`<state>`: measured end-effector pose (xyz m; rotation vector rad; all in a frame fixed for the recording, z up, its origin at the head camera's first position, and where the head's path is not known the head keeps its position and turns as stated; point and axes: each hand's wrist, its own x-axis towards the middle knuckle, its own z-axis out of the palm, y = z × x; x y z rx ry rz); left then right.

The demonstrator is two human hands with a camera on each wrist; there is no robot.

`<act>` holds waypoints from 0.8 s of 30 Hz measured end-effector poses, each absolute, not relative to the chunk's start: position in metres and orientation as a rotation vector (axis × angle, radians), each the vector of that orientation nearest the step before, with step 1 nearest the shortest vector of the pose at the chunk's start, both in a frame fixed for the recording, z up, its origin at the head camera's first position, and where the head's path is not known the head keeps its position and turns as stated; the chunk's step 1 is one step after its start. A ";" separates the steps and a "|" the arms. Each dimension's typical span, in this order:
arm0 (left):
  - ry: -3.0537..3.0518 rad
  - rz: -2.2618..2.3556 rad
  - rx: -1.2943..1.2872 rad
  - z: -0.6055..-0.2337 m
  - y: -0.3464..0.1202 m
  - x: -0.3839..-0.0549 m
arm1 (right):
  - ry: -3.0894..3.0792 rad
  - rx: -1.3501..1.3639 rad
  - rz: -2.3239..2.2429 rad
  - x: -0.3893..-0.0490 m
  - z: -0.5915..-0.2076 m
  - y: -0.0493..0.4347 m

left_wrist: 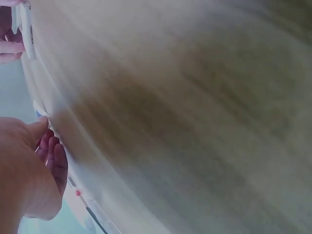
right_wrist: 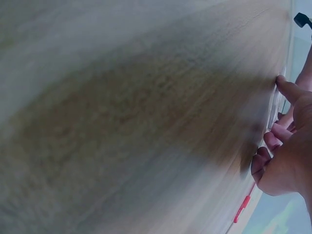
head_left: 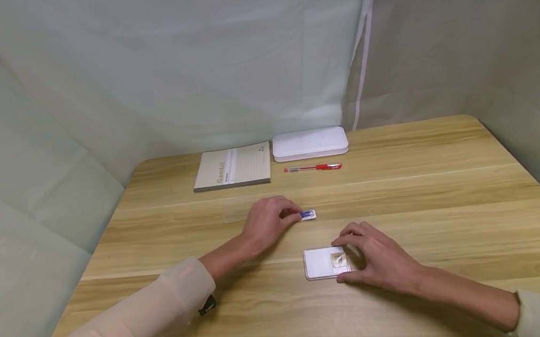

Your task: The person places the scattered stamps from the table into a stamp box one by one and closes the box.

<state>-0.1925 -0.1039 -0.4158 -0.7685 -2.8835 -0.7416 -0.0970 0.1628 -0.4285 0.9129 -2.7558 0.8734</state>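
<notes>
In the head view my left hand (head_left: 270,222) pinches the left end of a small flat blue-and-white piece (head_left: 308,215) lying on the table; its kind is too small to tell. My right hand (head_left: 379,258) holds a flat white rectangular case with a clear rim (head_left: 318,264), thumb on the near edge and fingers on the far edge. A small shiny gold-toned square (head_left: 339,260) shows at the case's right end. In the left wrist view the left hand (left_wrist: 36,165) has thumb and fingertips together. The right wrist view shows the right hand (right_wrist: 287,141) low over the table.
At the back of the wooden table (head_left: 425,176) lie a notebook (head_left: 236,166), a white box (head_left: 310,143) and a red pen (head_left: 315,168). Left of my left hand is a thin transparent sheet (head_left: 235,210). Fabric walls (head_left: 222,60) stand around the table.
</notes>
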 end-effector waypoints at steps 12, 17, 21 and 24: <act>-2.820 -0.781 -0.842 -0.407 -0.113 -0.181 | -2.748 0.920 0.874 -0.097 -0.427 0.162; -2.787 -0.782 -0.897 -0.401 -0.119 -0.172 | -2.741 0.917 0.869 -0.097 -0.428 0.162; -2.762 -0.769 -0.934 -0.399 -0.123 -0.162 | -2.740 0.914 0.866 -0.097 -0.428 0.162; -2.750 -0.759 -0.949 -0.397 -0.124 -0.153 | -2.739 0.915 0.866 -0.097 -0.429 0.162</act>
